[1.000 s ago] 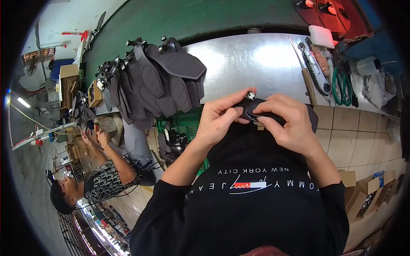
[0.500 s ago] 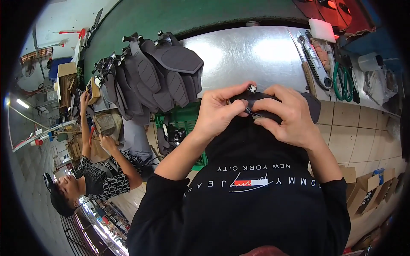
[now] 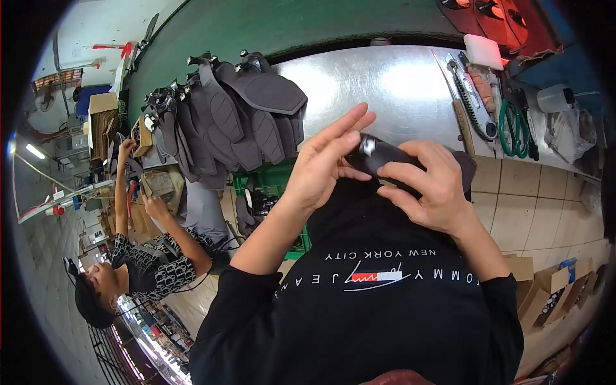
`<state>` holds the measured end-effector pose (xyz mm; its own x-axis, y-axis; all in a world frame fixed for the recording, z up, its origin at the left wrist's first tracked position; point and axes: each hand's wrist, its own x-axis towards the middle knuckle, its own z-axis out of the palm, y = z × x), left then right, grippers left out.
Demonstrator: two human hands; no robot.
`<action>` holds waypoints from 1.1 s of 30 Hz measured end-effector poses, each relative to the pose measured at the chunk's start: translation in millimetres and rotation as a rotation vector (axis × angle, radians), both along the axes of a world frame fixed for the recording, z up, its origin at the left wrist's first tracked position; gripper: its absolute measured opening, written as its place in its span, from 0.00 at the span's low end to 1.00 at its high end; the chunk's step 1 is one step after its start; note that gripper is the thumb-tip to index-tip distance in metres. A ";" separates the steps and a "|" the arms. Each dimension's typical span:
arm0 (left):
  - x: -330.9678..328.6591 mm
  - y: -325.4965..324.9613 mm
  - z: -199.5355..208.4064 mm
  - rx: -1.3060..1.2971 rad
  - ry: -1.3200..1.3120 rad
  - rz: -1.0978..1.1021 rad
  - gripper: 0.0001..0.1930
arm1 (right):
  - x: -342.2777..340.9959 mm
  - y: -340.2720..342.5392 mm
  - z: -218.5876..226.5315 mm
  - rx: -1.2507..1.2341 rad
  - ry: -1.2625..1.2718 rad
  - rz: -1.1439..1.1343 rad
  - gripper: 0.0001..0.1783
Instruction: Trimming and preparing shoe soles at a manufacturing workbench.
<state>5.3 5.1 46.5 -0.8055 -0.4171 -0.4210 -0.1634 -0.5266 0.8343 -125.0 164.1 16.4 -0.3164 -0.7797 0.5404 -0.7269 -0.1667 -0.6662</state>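
Over the near edge of the metal table (image 3: 378,90), my right hand (image 3: 431,183) grips a dark grey padded piece (image 3: 399,154) with a glossy black end. Its fingers lie on top and the thumb is underneath. The piece's far end sticks out beyond the right hand. My left hand (image 3: 321,157) is at the glossy end, fingers stretched out and thumb against or very near it; actual contact is hard to tell. Left of my hands lies a heap of similar dark grey pieces (image 3: 256,90), several with shiny black ends.
At the table's right lie a wooden-handled pointed tool (image 3: 463,125), a cutter knife (image 3: 475,102), green-handled scissors (image 3: 513,128) and a white block (image 3: 483,52). A green crate (image 3: 298,240) stands below left. Cardboard boxes (image 3: 552,289) sit at right. A co-worker (image 3: 157,256) works at left.
My left fingers have opened out from a pinch on the piece and now point up and right. The glossy end has turned more toward view. The right hand keeps its grip.
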 end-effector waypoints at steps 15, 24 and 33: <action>5.9 6.5 -6.9 -0.264 -0.179 -0.260 0.15 | 9.9 0.0 -6.6 0.033 -0.125 -0.112 0.10; 5.6 13.2 -12.5 -0.435 -0.149 -0.264 0.09 | 6.0 0.0 -5.3 0.226 -0.571 -0.091 0.08; 24.8 -17.5 -9.5 -0.259 -0.084 0.016 0.08 | -32.8 -25.3 18.1 0.012 -0.333 0.015 0.07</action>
<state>30.0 -12.4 37.0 -0.7648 -0.5316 -0.3640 -0.2313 -0.3008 0.9252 -157.8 138.8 34.5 -0.4626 -0.7913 0.3999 -0.4661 -0.1666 -0.8689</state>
